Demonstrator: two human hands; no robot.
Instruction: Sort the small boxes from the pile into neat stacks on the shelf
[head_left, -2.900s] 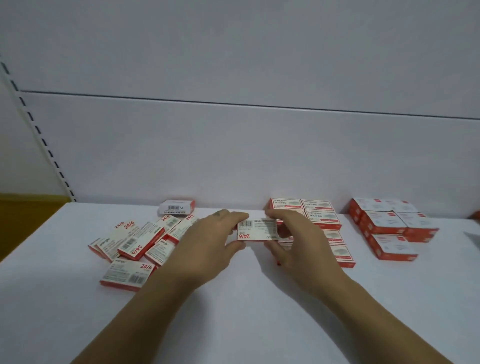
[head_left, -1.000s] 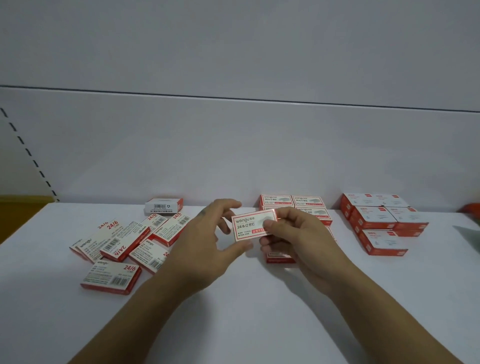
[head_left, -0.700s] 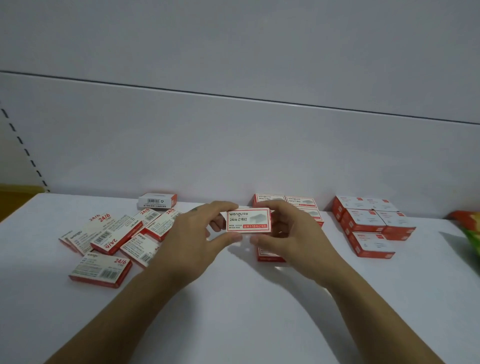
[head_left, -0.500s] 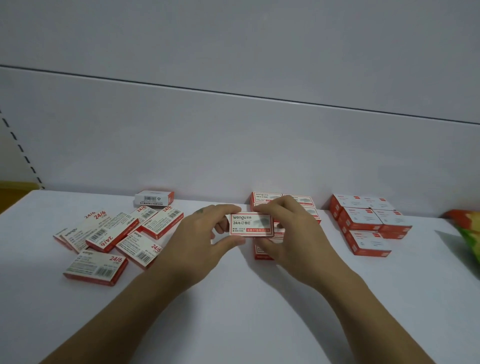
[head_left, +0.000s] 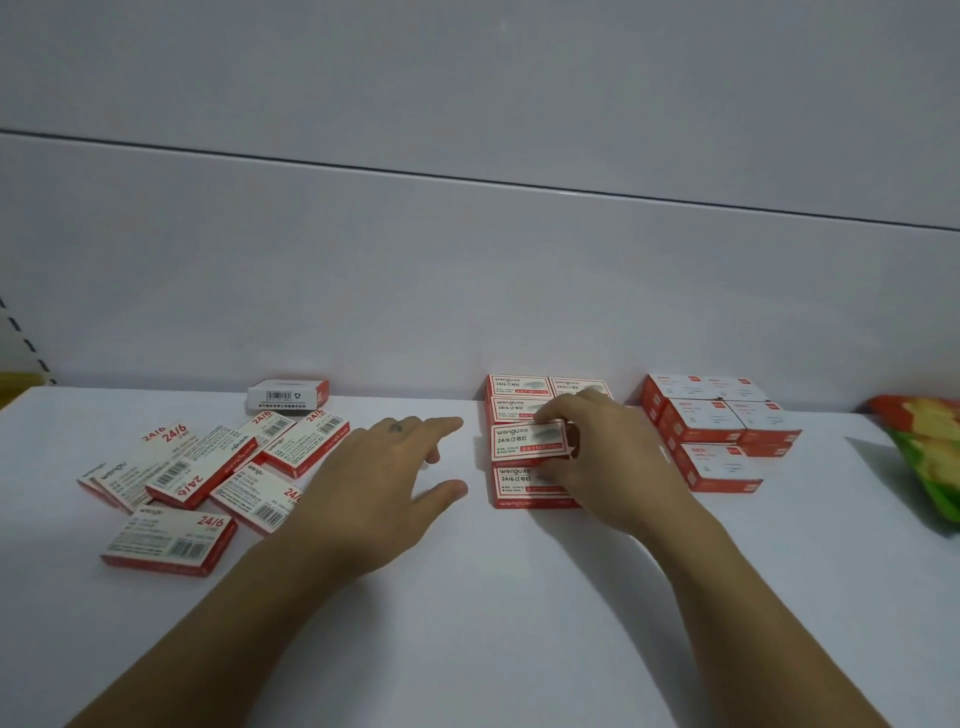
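A loose pile of red-and-white staple boxes (head_left: 208, 467) lies on the white shelf (head_left: 467, 623) at the left. Neat stacks of the same boxes (head_left: 517, 395) stand against the back wall at centre. My right hand (head_left: 608, 462) pinches one small box (head_left: 519, 441) label-up, just above the stack's front rows. One stacked box (head_left: 514, 486) shows below it. My left hand (head_left: 379, 483) hovers with fingers spread between the pile and the stacks, holding nothing.
A single box (head_left: 288, 395) stands apart near the back wall above the pile. A second group of stacked red-and-white boxes (head_left: 717, 431) sits at the right. A green and orange packet (head_left: 930, 452) lies at the far right edge.
My left hand has let go of the box and drawn back to the left. My right hand has carried the box down to the middle stacks.
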